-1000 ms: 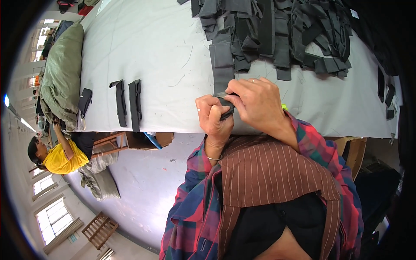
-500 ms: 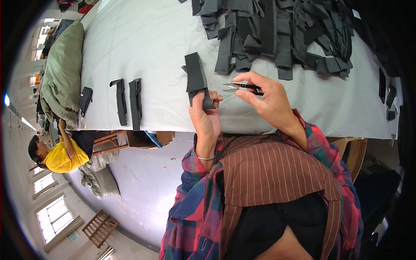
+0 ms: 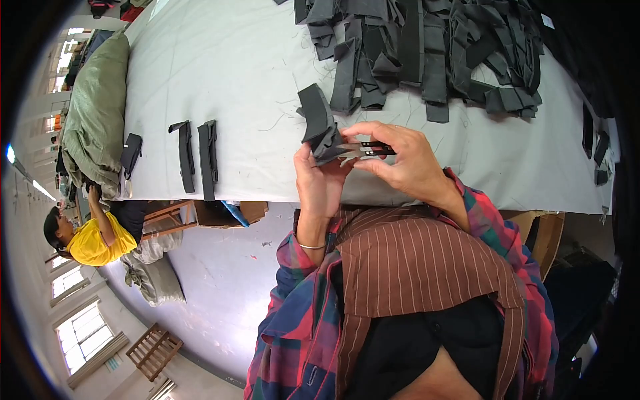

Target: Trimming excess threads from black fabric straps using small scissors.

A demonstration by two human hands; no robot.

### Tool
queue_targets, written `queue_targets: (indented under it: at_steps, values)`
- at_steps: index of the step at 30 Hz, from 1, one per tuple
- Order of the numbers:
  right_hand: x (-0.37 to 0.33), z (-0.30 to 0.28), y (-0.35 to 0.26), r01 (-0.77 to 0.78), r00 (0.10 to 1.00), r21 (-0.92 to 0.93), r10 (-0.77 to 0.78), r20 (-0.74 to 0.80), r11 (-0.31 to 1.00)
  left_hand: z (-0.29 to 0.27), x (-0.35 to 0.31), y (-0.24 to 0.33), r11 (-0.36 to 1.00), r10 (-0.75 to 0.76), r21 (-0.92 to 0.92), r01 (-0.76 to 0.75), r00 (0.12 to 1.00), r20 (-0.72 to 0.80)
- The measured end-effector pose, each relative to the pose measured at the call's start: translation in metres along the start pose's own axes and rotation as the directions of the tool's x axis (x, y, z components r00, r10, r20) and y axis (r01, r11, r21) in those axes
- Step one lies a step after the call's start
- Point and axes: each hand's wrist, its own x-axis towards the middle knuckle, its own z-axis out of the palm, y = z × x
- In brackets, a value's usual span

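Observation:
My left hand (image 3: 320, 181) grips a short dark grey fabric strip (image 3: 315, 112) near its lower end, where the cloth is bent and bunched. The strip's upper part stands up and leans left over the table. In my right hand (image 3: 408, 155) is a pair of thread snips (image 3: 373, 151) with black handles, held between thumb and fingers. Their pale blades point left and meet the bunched edge of the strip. Whether a thread lies between the blades is too small to tell.
A heap of dark fabric strips (image 3: 427, 53) covers the far right of the pale table (image 3: 227, 73). Two strip bundles (image 3: 209, 160) lie to the left, beside a smaller bundle (image 3: 131, 155). A large green sack (image 3: 100, 100) rests on the left edge. Beyond it, a person in yellow (image 3: 103, 243) sits.
The snips have moved left and their blades now reach the cloth. My left hand has tilted and bent the strip, bringing its lower end toward the blades.

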Motion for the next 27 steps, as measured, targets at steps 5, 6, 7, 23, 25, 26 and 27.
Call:
queue_targets:
  at_steps: [5,6,7,23,25,26,27]
  values:
    - [-0.002,0.003,0.004,-0.156,0.987,0.213,0.159,0.007,0.965,0.002,-0.001,-0.001,0.985,-0.007,0.174,-0.001,0.999,0.046]
    - [-0.002,0.002,0.003,-0.19,0.982,0.231,0.189,0.025,0.954,0.002,-0.001,-0.001,0.987,-0.021,0.16,0.011,0.998,0.064]
    - [-0.001,0.0,0.003,-0.223,0.975,0.248,0.22,0.043,0.943,0.002,-0.001,-0.002,0.987,-0.022,0.159,0.012,0.998,0.063]
    - [0.007,-0.001,0.015,-0.28,0.952,0.234,0.301,-0.057,0.931,0.02,-0.008,-0.006,0.976,-0.184,0.148,0.158,0.966,0.181]
    - [0.007,-0.005,0.018,-0.294,0.951,0.205,0.306,-0.032,0.934,0.02,-0.009,-0.005,0.98,-0.197,0.053,0.191,0.965,0.172]
    - [0.007,-0.006,0.016,-0.295,0.951,0.206,0.308,-0.032,0.933,0.018,-0.008,-0.001,0.971,-0.213,0.143,0.19,0.962,0.169]
    - [0.007,-0.008,0.014,-0.363,0.929,0.222,0.37,0.011,0.905,0.017,-0.008,0.002,0.954,-0.229,0.232,0.188,0.959,0.167]
